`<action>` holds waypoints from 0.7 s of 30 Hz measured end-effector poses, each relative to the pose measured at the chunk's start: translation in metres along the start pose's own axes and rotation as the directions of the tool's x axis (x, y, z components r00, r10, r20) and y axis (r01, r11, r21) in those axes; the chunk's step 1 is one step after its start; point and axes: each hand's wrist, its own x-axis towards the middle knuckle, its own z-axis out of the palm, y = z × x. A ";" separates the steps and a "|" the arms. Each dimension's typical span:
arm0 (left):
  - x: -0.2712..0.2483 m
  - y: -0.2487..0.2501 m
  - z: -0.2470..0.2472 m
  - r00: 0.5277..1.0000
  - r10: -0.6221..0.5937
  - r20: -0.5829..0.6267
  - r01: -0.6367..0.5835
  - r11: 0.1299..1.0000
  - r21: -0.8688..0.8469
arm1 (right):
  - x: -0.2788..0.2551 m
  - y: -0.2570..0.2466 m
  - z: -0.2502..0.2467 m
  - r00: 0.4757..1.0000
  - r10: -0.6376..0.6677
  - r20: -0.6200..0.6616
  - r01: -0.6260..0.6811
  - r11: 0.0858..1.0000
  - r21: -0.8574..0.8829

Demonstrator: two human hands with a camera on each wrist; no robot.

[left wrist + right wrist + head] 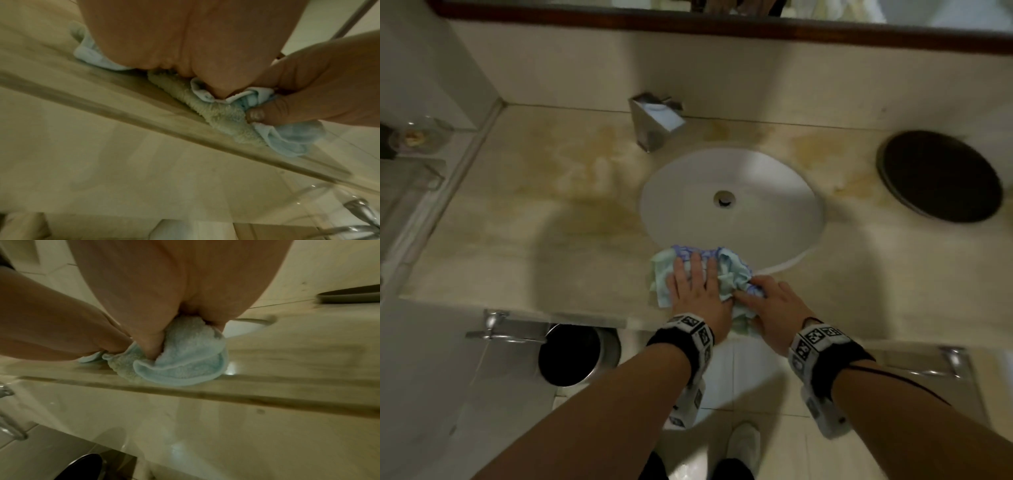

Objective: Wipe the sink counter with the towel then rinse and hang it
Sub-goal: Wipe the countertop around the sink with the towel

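Observation:
A crumpled light-blue and pale-green towel (732,274) with a purple-patterned edge lies on the beige stone counter (534,246), at the near rim of the white sink (756,219). My left hand (698,284) lies flat on the towel's left half, fingers straight, pressing it down. My right hand (770,301) holds the towel's right end. In the left wrist view the right hand's thumb (256,115) pinches a fold of the towel (222,116) at the counter's front edge. In the right wrist view the towel (185,356) bunches under my right palm (164,280).
A square chrome faucet (654,120) stands behind the sink. A dark round opening (938,176) is set in the counter at the right. Glass items (414,137) sit at the far left. Below the front edge are a round bin (575,356) and chrome rails (496,329).

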 end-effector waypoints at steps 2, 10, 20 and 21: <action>-0.001 0.037 0.006 0.998 0.045 0.050 -0.044 0.999 -0.019 | -0.024 0.038 0.000 0.998 0.058 -0.006 -0.058 0.998 -0.010; -0.017 0.103 0.005 0.974 0.226 0.023 -0.227 0.974 0.027 | -0.095 0.149 -0.002 0.982 0.190 0.005 -0.188 0.968 0.164; -0.011 0.233 0.035 0.682 0.700 0.212 -0.729 0.673 0.123 | -0.168 0.281 -0.035 0.795 0.595 -0.119 -0.579 0.803 0.141; -0.008 0.252 0.047 0.635 0.736 0.237 -0.768 0.634 0.088 | -0.179 0.298 -0.034 0.731 0.672 -0.120 -0.656 0.740 0.152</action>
